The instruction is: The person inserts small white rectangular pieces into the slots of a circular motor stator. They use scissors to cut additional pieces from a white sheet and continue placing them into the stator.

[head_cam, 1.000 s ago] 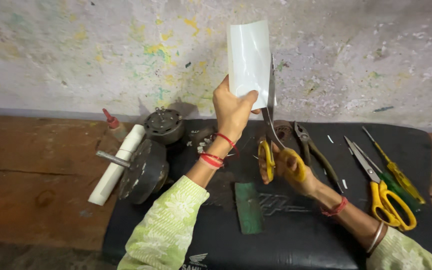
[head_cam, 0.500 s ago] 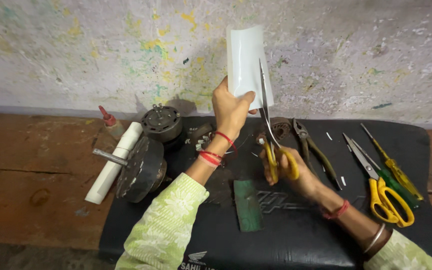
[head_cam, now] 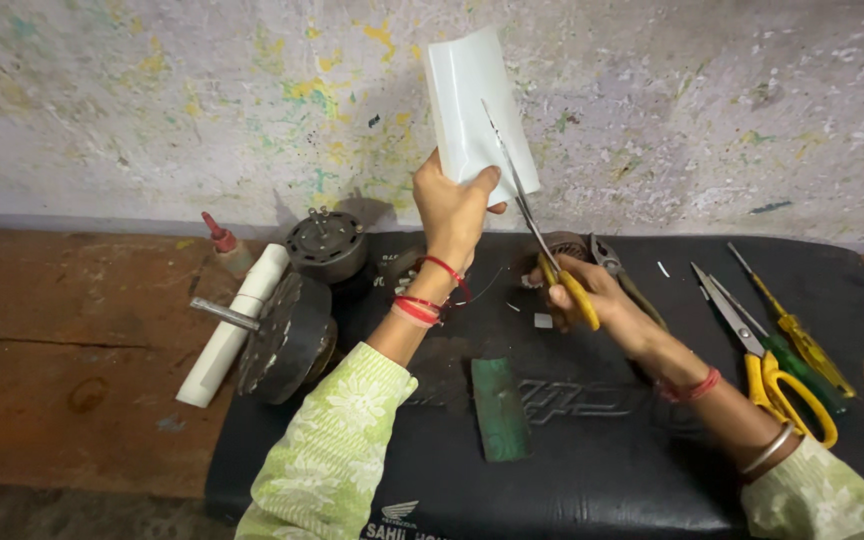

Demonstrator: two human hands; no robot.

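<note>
Left hand (head_cam: pixel 452 205) pinches white sheet (head_cam: pixel 472 105) bottom edge; right hand (head_cam: pixel 577 290) grips yellow-handled scissors (head_cam: pixel 537 235), blades across sheet

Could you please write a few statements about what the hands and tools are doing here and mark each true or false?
1. The left hand holds up a white sheet. True.
2. The right hand works yellow-handled scissors into the sheet. True.
3. A second pair of scissors lies on the bare floor. False: it lies on the black mat.
4. The white tube stands upright. False: it lies flat beside the motor part.
5. The green strip is held. False: it lies on the mat.
</note>
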